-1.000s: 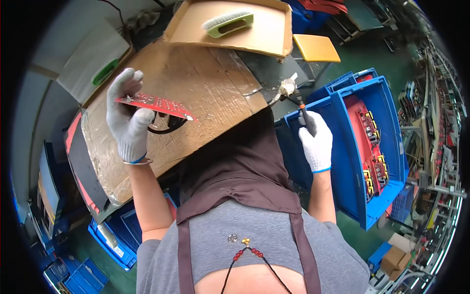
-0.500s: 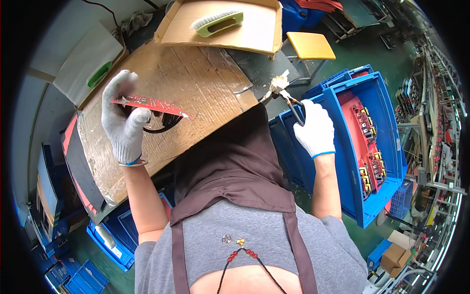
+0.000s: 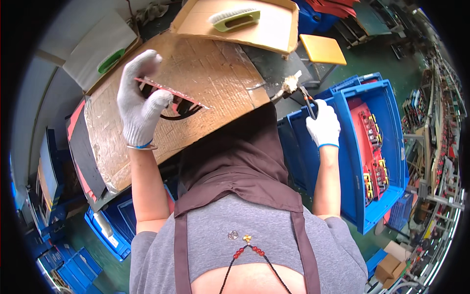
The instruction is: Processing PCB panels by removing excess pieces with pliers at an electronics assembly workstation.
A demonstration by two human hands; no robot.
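My left hand (image 3: 139,105), in a white knit glove with a blue cuff, grips a thin red circuit board (image 3: 177,93) between thumb and fingers. The board is tilted nearly edge-on above the cardboard-covered table (image 3: 210,73), and black parts and a black cable hang beneath it. In my right hand (image 3: 324,125), also gloved, is a pair of pliers (image 3: 310,102) with dark and orange handles. Their jaws point at a whitish clump (image 3: 292,83) on a stub at the table's right corner. I cannot tell whether jaws and clump touch.
A shallow cardboard tray (image 3: 196,24) with a green-handled brush (image 3: 237,22) lies at the far side. Another green brush (image 3: 111,61) rests far left. To the right stand a blue crate (image 3: 350,147) holding red boards (image 3: 374,164) and a yellow-topped stool (image 3: 322,49).
My left hand has turned the red board further edge-on and raised it slightly. The pliers are still held near the whitish clump. The whole view has shifted a little.
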